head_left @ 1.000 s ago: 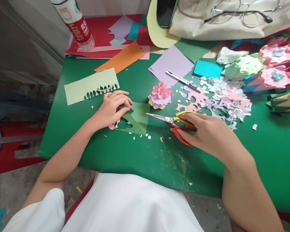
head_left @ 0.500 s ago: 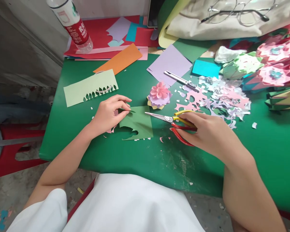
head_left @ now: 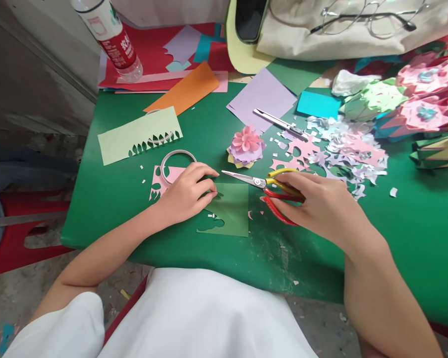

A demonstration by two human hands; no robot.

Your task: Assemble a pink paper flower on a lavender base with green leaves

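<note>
My right hand (head_left: 313, 204) is closed round the red and yellow handles of scissors (head_left: 259, 183). Their blades point left, nearly together, towards the other hand. My left hand (head_left: 188, 194) has thumb and fingertips bent close together at the upper left of a green paper sheet (head_left: 233, 211), which has a curved piece cut out of its lower left. That hand covers the sheet's corner. Beside it lie a roll of tape (head_left: 164, 166) and pink paper with cutouts (head_left: 159, 186). A pink and purple paper flower (head_left: 246, 144) stands beyond the blades.
Pale green paper (head_left: 134, 136), an orange strip (head_left: 190, 89) and purple sheets (head_left: 265, 97) lie farther back. A craft knife (head_left: 280, 123) rests beside paper scraps (head_left: 343, 149). Paper flowers (head_left: 425, 99), a bottle (head_left: 117, 47), a phone (head_left: 249, 20) and glasses (head_left: 366, 22) line the back.
My left hand and the green sheet have shifted right and towards me, uncovering the tape roll and pink paper. The scissors have barely moved. The yellow-green sheet by the phone has shifted left.
</note>
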